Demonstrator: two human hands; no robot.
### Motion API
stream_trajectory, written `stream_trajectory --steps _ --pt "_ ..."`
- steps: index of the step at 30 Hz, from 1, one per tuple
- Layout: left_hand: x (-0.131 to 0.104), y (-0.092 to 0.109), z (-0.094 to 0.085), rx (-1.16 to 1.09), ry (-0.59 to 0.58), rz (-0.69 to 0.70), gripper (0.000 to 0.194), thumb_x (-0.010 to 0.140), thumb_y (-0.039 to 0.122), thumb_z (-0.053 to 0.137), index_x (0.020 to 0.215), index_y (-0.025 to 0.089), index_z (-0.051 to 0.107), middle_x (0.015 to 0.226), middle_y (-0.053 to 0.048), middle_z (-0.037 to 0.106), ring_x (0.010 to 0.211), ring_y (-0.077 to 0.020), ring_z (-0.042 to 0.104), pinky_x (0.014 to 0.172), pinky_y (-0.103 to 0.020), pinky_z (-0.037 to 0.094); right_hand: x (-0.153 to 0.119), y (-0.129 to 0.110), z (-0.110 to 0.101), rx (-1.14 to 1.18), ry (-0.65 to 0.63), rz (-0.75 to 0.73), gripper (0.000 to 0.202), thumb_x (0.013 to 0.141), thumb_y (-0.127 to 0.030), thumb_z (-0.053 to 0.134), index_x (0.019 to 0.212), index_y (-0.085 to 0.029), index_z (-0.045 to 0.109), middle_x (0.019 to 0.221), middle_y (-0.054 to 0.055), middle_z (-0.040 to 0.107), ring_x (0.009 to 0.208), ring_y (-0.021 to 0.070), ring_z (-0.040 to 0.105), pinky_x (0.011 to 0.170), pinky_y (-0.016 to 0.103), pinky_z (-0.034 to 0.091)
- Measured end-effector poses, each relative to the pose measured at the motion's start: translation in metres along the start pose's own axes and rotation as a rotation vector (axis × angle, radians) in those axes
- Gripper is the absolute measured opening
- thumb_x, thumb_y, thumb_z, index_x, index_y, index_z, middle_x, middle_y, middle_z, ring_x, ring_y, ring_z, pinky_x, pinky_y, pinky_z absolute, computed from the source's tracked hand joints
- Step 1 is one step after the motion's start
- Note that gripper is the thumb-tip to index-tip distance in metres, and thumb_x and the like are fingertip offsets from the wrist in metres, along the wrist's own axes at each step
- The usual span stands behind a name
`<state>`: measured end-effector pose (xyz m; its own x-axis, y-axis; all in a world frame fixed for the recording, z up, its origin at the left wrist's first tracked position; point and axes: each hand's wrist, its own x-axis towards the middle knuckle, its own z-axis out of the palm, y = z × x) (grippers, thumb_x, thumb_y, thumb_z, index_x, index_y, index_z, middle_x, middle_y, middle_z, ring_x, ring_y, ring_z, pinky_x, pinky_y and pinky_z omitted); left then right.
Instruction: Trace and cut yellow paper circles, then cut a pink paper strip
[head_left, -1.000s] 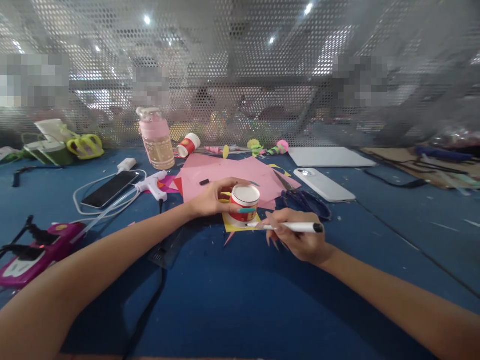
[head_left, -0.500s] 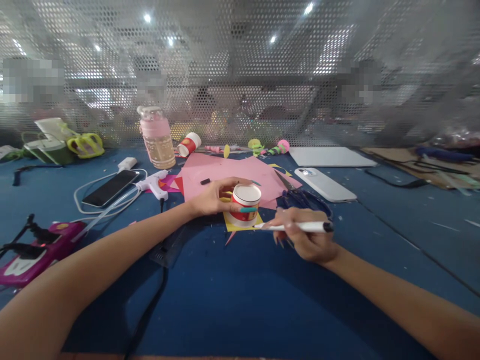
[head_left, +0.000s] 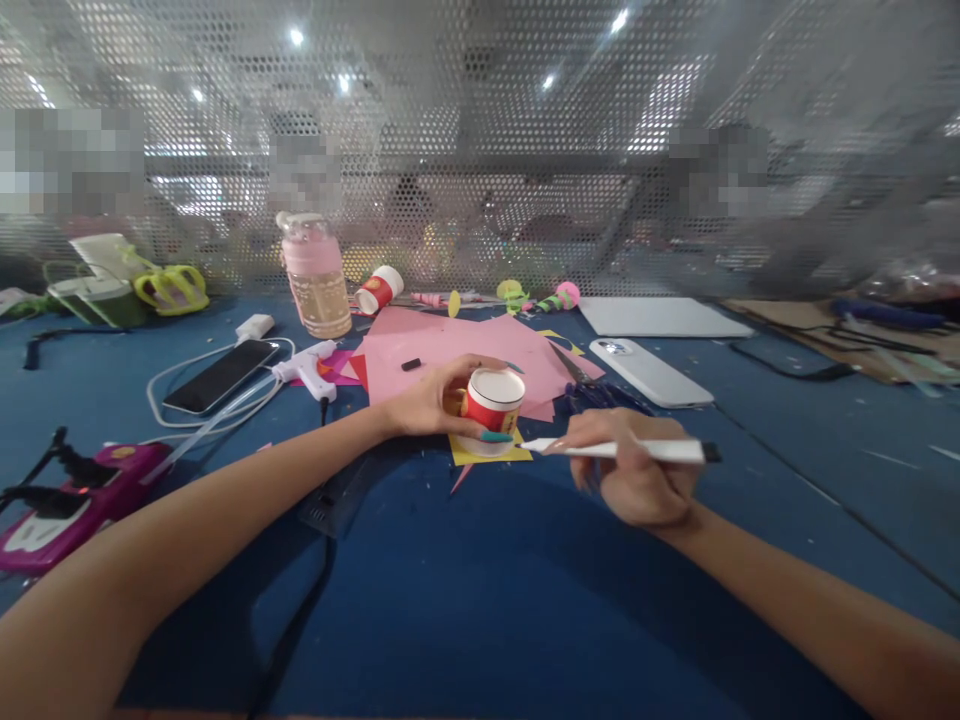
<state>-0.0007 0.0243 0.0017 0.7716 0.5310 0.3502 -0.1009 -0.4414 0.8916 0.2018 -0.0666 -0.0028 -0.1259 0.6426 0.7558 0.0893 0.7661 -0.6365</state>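
Observation:
My left hand (head_left: pixel 439 402) is wrapped round a red and white paper cup (head_left: pixel 501 390), thumb low on its near side. The cup stands on a small square of yellow paper (head_left: pixel 466 458). In my right hand (head_left: pixel 637 470) a white marker (head_left: pixel 671 451) lies nearly level, its tip by the base of the cup at the paper's right side. Whether the tip touches the paper I cannot tell. Behind the cup spread sheets of pink paper (head_left: pixel 420 335), with a small black marker cap (head_left: pixel 411 365) on them. Dark-handled scissors (head_left: pixel 600 397) lie partly behind my right hand.
On the left are a glue gun (head_left: pixel 311 370), a black phone (head_left: pixel 223 376) with a white cable, and a magenta power strip (head_left: pixel 82 500). A pink bottle (head_left: pixel 315 280) and a tipped paper cup (head_left: pixel 379 289) stand behind. A white phone (head_left: pixel 651 372) lies right.
My right hand and the marker have shifted slightly right, and the marker is more level. My left thumb has slid lower on the cup, which tilts a little.

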Motion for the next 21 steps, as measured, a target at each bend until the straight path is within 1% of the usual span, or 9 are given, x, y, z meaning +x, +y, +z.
stream_trajectory --steps 3,5,8,10,11,13,15,17,21 --pt "0.0 -0.005 0.0 -0.034 -0.029 0.0 0.089 0.056 0.025 0.079 0.132 0.023 0.032 0.118 -0.014 0.056 0.109 -0.028 0.055 0.088 -0.044 0.045 0.01 -0.003 0.008 0.2 0.296 0.022 0.03 0.086 -0.037 0.043 0.065 -0.024 0.062 0.049 -0.001 0.054 0.025 0.0086 0.039 0.021 0.023 0.021" --pt "-0.001 -0.008 -0.002 0.041 0.075 0.004 0.084 0.062 0.03 0.076 0.132 0.021 0.03 0.12 -0.016 0.054 0.111 -0.0292 0.054 0.091 -0.047 0.043 0.019 -0.005 0.011 0.2 0.436 0.012 0.031 0.086 -0.039 0.042 0.064 -0.024 0.058 0.045 -0.002 0.049 0.024 0.0093 0.038 0.02 0.025 0.022" --pt "0.0 -0.009 -0.005 0.34 0.303 0.166 0.068 0.067 0.035 0.071 0.126 0.021 0.041 0.128 -0.015 0.047 0.124 -0.0314 0.04 0.102 -0.051 0.032 0.026 -0.003 0.01 0.164 0.505 0.008 0.027 0.084 -0.045 0.045 0.069 -0.026 0.056 0.046 -0.003 0.047 0.027 0.0108 0.04 0.021 0.025 0.025" --pt "0.0 -0.007 -0.005 0.56 0.335 0.294 0.053 0.073 0.032 0.066 0.122 0.023 0.047 0.131 -0.014 0.043 0.129 -0.0307 0.033 0.104 -0.052 0.027 0.027 0.001 0.007 0.164 0.482 0.02 0.024 0.085 -0.046 0.045 0.074 -0.027 0.056 0.049 -0.002 0.049 0.03 0.0113 0.044 0.023 0.025 0.027" --pt "0.0 -0.006 -0.005 0.652 0.3 0.335 0.043 0.078 0.029 0.061 0.119 0.024 0.051 0.132 -0.013 0.042 0.129 -0.0296 0.033 0.104 -0.051 0.028 0.026 0.004 0.005 0.163 0.47 0.024 0.024 0.086 -0.046 0.045 0.076 -0.027 0.056 0.051 -0.002 0.05 0.032 0.0114 0.045 0.024 0.025 0.029" --pt "-0.001 -0.004 -0.003 0.8 0.166 0.38 0.029 0.084 0.022 0.05 0.112 0.026 0.058 0.132 -0.011 0.042 0.126 -0.0274 0.036 0.101 -0.05 0.033 0.026 0.009 0.002 0.127 0.468 0.03 0.024 0.088 -0.045 0.041 0.079 -0.027 0.054 0.054 -0.002 0.05 0.035 0.0114 0.047 0.028 0.026 0.034" --pt "-0.003 -0.001 -0.002 0.896 0.043 0.414 0.03 0.086 0.018 0.044 0.108 0.029 0.061 0.131 -0.009 0.045 0.124 -0.0261 0.039 0.099 -0.049 0.035 0.026 0.015 0.0 0.058 0.493 0.037 0.024 0.089 -0.046 0.039 0.079 -0.028 0.052 0.055 -0.003 0.049 0.037 0.0115 0.048 0.031 0.027 0.037" --pt "-0.005 0.002 -0.003 0.934 -0.022 0.467 0.033 0.087 0.019 0.041 0.111 0.03 0.06 0.13 -0.009 0.048 0.124 -0.0259 0.039 0.099 -0.049 0.035 0.026 0.019 -0.002 0.011 0.507 0.053 0.025 0.088 -0.048 0.039 0.079 -0.029 0.051 0.054 -0.003 0.048 0.036 0.012 0.047 0.032 0.028 0.038" --pt "-0.007 0.01 -0.004 0.891 -0.134 0.632 0.04 0.087 0.035 0.033 0.117 0.026 0.057 0.129 -0.012 0.051 0.121 -0.0273 0.044 0.102 -0.051 0.031 0.026 0.022 -0.004 0.025 0.492 0.063 0.027 0.086 -0.052 0.042 0.077 -0.029 0.052 0.054 -0.002 0.049 0.037 0.013 0.047 0.032 0.029 0.039"
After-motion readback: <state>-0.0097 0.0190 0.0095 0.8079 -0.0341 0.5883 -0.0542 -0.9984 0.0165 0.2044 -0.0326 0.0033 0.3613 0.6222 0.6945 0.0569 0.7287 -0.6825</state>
